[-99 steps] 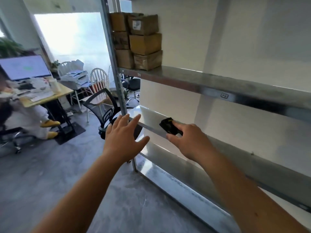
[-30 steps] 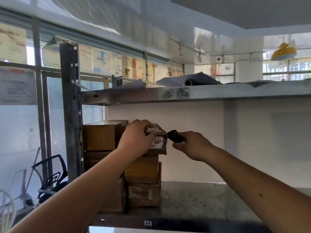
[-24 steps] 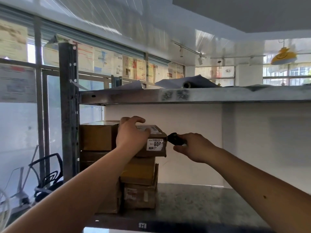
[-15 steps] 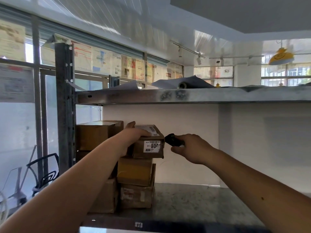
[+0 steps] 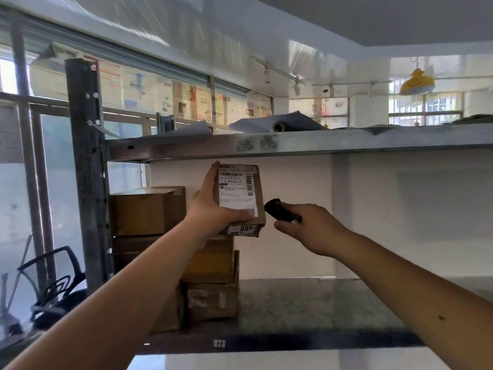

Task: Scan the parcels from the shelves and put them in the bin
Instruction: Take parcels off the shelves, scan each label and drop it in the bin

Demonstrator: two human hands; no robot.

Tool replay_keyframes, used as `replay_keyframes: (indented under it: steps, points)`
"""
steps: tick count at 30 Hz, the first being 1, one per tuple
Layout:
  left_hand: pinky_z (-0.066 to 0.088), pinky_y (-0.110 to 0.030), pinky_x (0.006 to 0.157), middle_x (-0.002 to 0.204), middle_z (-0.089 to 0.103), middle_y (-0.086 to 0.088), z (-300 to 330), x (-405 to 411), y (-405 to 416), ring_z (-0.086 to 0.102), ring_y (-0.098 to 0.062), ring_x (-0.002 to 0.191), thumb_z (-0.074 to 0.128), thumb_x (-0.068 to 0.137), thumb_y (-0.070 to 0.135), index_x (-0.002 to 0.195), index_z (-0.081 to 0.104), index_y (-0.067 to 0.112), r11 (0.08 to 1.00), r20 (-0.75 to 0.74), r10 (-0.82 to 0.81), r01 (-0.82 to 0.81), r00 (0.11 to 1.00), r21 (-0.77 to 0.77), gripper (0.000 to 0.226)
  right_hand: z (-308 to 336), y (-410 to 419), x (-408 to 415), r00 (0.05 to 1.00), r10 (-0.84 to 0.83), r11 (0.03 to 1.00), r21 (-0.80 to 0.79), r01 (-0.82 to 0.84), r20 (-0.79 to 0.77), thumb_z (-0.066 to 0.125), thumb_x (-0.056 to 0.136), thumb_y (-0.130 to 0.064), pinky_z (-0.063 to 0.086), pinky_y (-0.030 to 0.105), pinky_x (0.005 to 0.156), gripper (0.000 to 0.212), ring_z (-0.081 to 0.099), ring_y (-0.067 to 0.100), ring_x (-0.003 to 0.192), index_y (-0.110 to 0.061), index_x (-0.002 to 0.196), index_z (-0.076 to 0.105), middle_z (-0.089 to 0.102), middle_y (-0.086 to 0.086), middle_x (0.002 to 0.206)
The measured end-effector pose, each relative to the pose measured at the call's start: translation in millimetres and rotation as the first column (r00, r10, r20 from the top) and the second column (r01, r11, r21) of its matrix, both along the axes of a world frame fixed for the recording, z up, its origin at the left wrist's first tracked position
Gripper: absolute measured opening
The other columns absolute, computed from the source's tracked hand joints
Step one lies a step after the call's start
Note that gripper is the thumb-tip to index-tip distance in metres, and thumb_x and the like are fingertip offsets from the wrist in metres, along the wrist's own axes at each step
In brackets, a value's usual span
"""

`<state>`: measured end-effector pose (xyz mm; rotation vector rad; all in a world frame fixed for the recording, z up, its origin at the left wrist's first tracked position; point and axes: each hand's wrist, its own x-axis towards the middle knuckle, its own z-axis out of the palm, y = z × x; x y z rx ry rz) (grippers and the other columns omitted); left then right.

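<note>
parcel (image 5: pixel 240 198): lifted off the stack (image 5: pixel 210 273), label tipped up so it's readable
left hand (image 5: pixel 210 209): gripping its edge, steadying it
right hand (image 5: pixel 310 228): clamped around scanner (image 5: pixel 280 212), aimed at the barcode
bin: not visible

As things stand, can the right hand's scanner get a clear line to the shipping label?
Probably yes. The left hand tilts the parcel label-forward; the scanner in the right hand sits beside it, with only the thumb over the label's bottom edge.
</note>
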<state>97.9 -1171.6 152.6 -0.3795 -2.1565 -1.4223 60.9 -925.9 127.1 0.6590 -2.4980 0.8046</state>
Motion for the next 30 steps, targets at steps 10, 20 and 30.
replay_keyframes:
  steps: [10, 20, 30]
  points:
    - [0.049, -0.042, 0.113, 0.134, 0.055, 0.021, -20, 12, 45, 0.056, -0.001, 0.122, 0.103, 0.047, 0.039, 0.163, 0.017, 0.038, 0.973, -0.042, -0.197, 0.190, 0.979, -0.132, 0.145, -39, 50, 65, 0.986, -0.151, 0.987, -0.041, 0.154, 0.073, 0.054, 0.105, -0.047, 0.052, 0.022, 0.084, 0.056, 0.061, 0.005, 0.095, -0.043, 0.157, 0.035, 0.065, -0.005, 0.119]
    - [0.046, -0.054, 0.114, 0.149, 0.046, 0.015, -95, 41, 130, 0.047, -0.020, 0.140, 0.099, 0.040, 0.060, 0.158, 0.011, 0.053, 0.940, 0.023, -0.276, 0.275, 0.961, -0.200, 0.147, -107, 122, 146, 0.885, -0.448, 0.891, 0.149, 0.430, 0.124, 0.040, 0.103, -0.063, 0.049, 0.031, 0.079, 0.060, 0.055, 0.017, 0.092, -0.056, 0.158, 0.017, 0.048, -0.001, 0.107]
    - [0.036, -0.032, 0.114, 0.156, 0.030, 0.006, -210, 150, 204, 0.036, -0.005, 0.134, 0.105, 0.050, 0.044, 0.161, 0.009, 0.051, 0.982, 0.122, -0.132, 0.146, 0.984, -0.116, 0.148, -206, 197, 218, 0.873, -0.424, 0.899, 0.230, 0.373, 0.240, 0.041, 0.101, -0.066, 0.053, 0.038, 0.081, 0.063, 0.054, 0.022, 0.091, -0.049, 0.159, 0.022, 0.046, 0.002, 0.106]
